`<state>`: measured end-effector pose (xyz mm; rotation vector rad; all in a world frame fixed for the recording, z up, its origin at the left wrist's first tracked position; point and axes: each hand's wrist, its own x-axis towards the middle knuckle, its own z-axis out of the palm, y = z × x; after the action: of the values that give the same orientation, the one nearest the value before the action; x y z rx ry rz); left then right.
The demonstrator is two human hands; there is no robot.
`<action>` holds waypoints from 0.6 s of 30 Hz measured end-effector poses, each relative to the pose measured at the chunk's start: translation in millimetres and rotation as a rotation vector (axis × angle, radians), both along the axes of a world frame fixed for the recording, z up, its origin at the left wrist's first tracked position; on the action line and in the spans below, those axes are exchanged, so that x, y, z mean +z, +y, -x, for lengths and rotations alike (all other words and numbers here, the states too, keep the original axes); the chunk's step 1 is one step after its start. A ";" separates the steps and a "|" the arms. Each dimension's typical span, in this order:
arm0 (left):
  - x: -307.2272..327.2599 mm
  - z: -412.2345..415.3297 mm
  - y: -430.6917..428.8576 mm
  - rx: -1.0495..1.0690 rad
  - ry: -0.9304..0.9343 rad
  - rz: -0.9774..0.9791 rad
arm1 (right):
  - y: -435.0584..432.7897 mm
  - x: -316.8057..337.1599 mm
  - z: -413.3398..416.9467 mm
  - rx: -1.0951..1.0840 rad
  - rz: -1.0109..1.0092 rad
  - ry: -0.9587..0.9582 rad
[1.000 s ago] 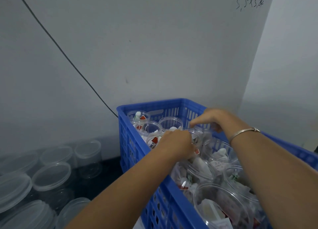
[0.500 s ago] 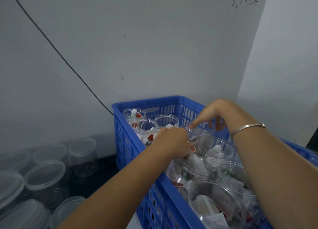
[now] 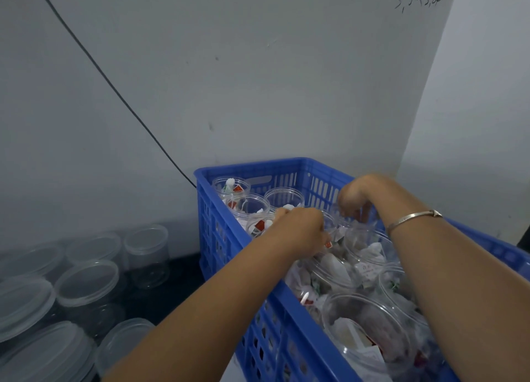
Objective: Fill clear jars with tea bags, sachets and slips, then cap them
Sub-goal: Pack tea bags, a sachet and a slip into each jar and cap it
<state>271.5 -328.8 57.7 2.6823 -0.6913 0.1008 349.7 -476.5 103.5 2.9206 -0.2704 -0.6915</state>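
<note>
A blue plastic crate (image 3: 218,226) holds several open clear jars (image 3: 284,199) stuffed with tea bags, red-tagged sachets (image 3: 238,188) and paper slips. My left hand (image 3: 301,229) reaches into the crate's middle, fingers curled down over a jar's mouth; what it grips is hidden under the hand. My right hand (image 3: 355,198), with a silver bangle on the wrist, dips fingers-down into a jar (image 3: 361,235) near the crate's far right wall. Its fingertips are hidden among the bags.
Several capped empty clear jars (image 3: 86,281) stand on the dark floor to the left of the crate. A black cable (image 3: 114,89) runs diagonally down the grey wall behind. The crate sits in a corner of two walls.
My right hand has turned downward and dipped its fingers into a jar at the far right. My left hand has stayed over the middle jars.
</note>
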 end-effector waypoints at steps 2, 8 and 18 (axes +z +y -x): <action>1.6 1.0 0.3 -0.008 -0.019 0.027 | -0.1 -2.8 -2.2 0.009 -0.021 -0.037; 4.6 4.6 2.6 0.014 -0.113 0.113 | 0.7 0.2 -2.1 0.076 0.097 -0.120; 23.4 23.7 30.0 0.344 -0.367 0.546 | 79.3 42.3 42.7 0.252 -0.041 -0.459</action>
<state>247.8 -298.8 81.0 2.2328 -0.2356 0.7678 307.0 -397.2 145.8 3.0395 0.0738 0.0129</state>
